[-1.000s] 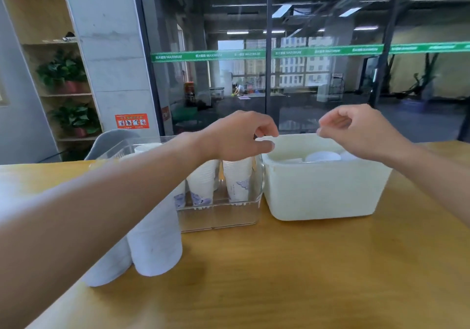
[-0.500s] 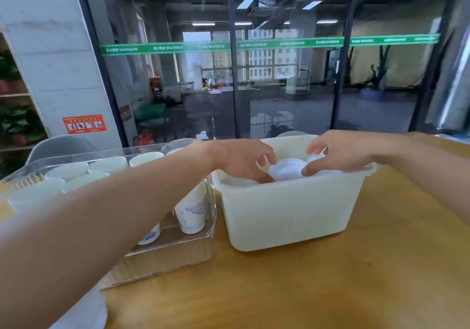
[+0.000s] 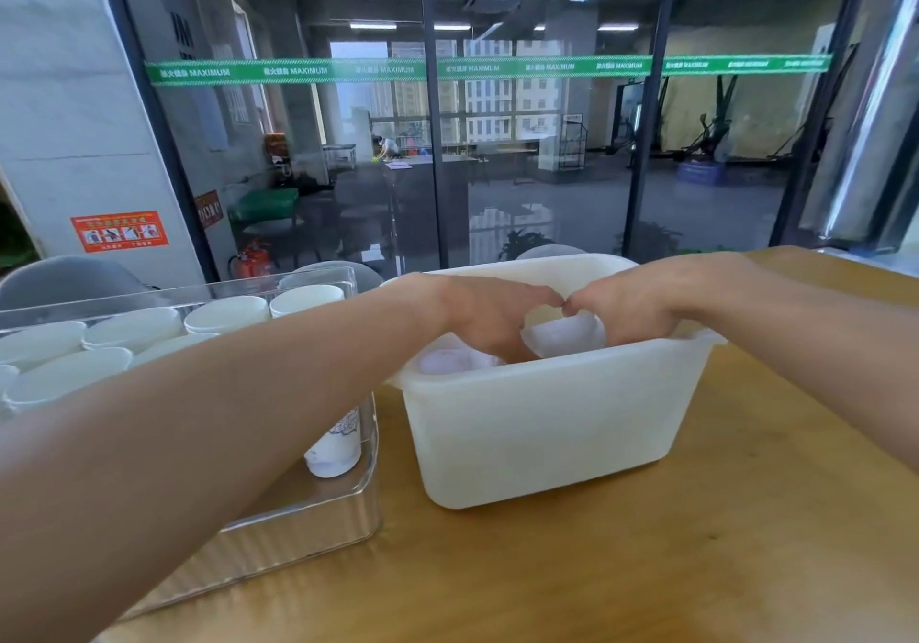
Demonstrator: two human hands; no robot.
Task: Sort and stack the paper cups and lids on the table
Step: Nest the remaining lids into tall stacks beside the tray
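I see the wooden desk (image 3: 646, 568) filling the lower part of my view, with a glass wall (image 3: 497, 145) behind it. On the desk, at the left, stands a clear plastic tray (image 3: 318, 518) holding upright paper cups (image 3: 226, 313), their open white rims in rows; one cup (image 3: 334, 448) shows its printed side through the tray's near corner. Just beside the tray, to its right, sits a white plastic bin (image 3: 547, 433) (translucent, so its contents show only as pale shapes). Both my forearms reach over the near rim into this bin.

My left hand (image 3: 490, 317) and right hand (image 3: 641, 307) are down inside it, knuckles up, and they meet at the thumbs above the middle of the bin. The white lids (image 3: 567, 336) lie in the bin right under and between the hands, one pale disc (image 3: 445, 359) showing at the left by the near wall. The fingers of both hands curl downward onto the lids, but their tips are hidden below the rim, so I cannot tell whether they are grasping a lid or only resting on the pile.
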